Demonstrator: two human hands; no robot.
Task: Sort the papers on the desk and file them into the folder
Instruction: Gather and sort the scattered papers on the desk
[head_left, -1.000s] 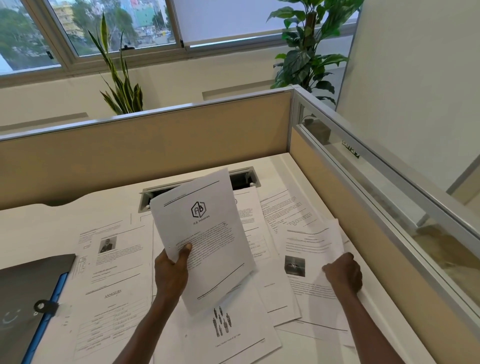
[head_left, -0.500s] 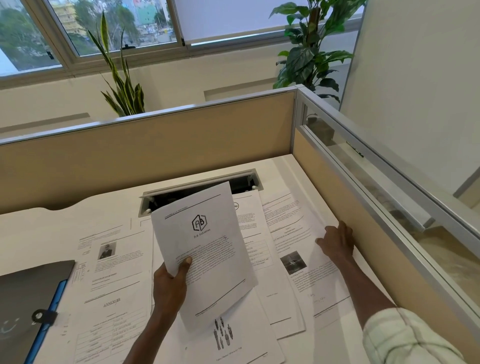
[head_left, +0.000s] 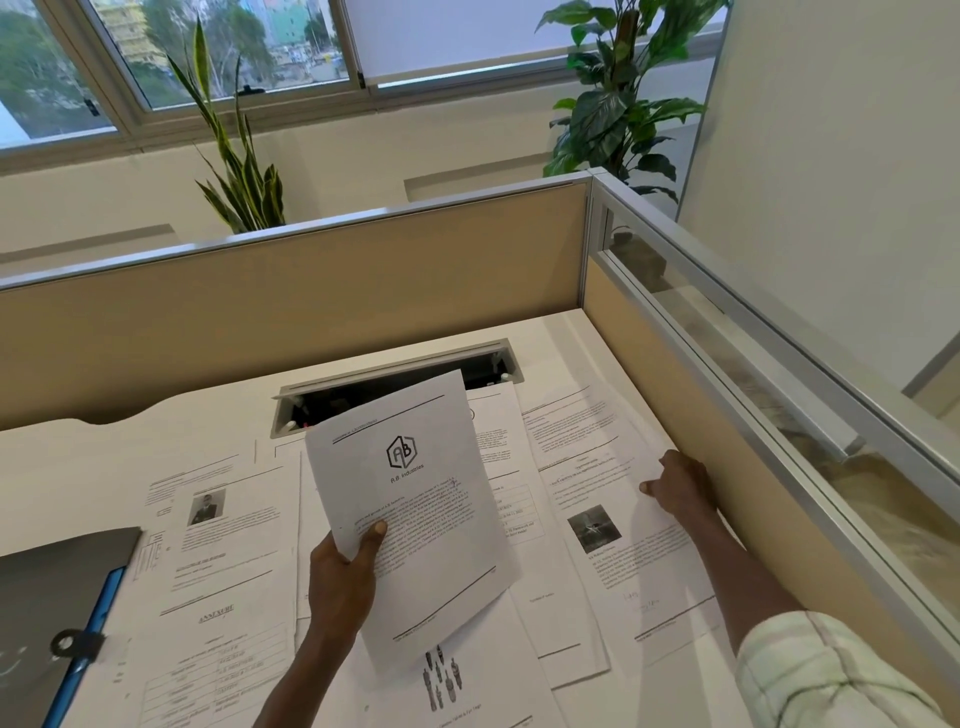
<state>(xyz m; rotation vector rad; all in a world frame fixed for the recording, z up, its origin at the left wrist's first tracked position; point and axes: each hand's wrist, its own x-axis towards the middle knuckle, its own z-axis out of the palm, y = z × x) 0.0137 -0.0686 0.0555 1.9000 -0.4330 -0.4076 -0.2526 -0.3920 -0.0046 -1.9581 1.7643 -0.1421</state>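
A tall spiky plant (head_left: 236, 171) and a leafy plant (head_left: 623, 98) were seen behind the tan wall (head_left: 291, 306). Windows (head_left: 208, 47) were seen above them.

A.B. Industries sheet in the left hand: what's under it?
Under the A.B. Industries sheet, held by the left hand, lie overlapping papers: one showing small upright objects and a table page. Their covered parts are unreadable.

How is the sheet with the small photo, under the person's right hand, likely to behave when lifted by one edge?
The photo sheet is probably floppy: a thin single page lying flat. It looks light, like the letterhead sheet the left hand holds by one corner. The right hand may drag overlapping pages.
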